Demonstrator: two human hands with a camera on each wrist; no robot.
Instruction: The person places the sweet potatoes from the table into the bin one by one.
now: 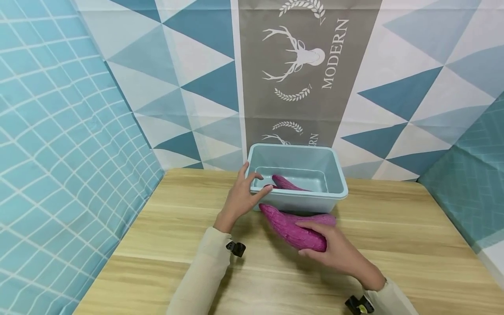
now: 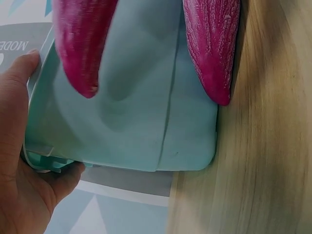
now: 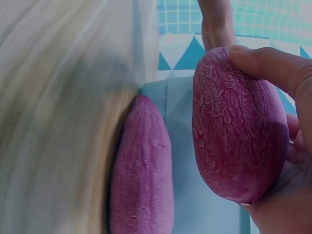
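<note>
My right hand [image 1: 334, 249] grips a purple sweet potato [image 1: 291, 229] by its thick end, its pointed end towards the bin. In the right wrist view the thumb presses on the wrinkled skin of this sweet potato [image 3: 239, 126]. A second sweet potato [image 1: 324, 218] lies on the table along the front wall of the light blue plastic bin [image 1: 295, 201]. Inside the bin, another sweet potato [image 1: 287, 183] shows partly over the front rim. My left hand [image 1: 240, 197] holds the bin's rim at the front left corner, thumb and fingers spread over it.
The wooden table [image 1: 185, 201] runs up to a patterned wall cloth [image 1: 204, 87] just behind the bin. A blue checked cloth [image 1: 67, 131] hangs on the left, and a teal cloth [image 1: 472, 175] borders the right. Each sleeve carries a small black wrist device [image 1: 236, 248].
</note>
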